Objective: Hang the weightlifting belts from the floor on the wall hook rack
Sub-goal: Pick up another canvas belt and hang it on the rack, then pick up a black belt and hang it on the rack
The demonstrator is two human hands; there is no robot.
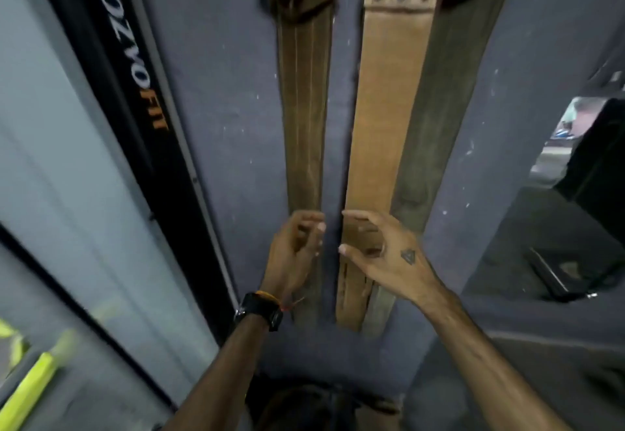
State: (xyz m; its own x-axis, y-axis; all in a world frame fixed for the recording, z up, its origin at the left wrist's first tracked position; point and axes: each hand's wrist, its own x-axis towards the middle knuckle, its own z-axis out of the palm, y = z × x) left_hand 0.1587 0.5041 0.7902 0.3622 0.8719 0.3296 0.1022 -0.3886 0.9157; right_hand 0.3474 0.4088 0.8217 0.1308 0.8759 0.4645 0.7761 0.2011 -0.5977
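Three weightlifting belts hang down a dark blue-grey wall [220, 126]. A dark brown belt [304, 109] hangs on the left, a tan belt [375, 126] with rivets near its top in the middle, and an olive-brown belt [436, 109] on the right, partly behind the tan one. The hooks are out of view above. My left hand [294, 255], with a black watch on the wrist, hovers with fingers apart in front of the dark belt's lower part. My right hand [382, 251] is spread in front of the tan belt's lower end, fingers curled but holding nothing.
A black vertical banner [135, 99] with white and orange lettering runs beside a glass panel [67, 194] on the left. A yellow-green object [30, 386] lies at lower left. Dark equipment [568, 271] stands at right. A dark belt-like object [304, 407] lies on the floor below.
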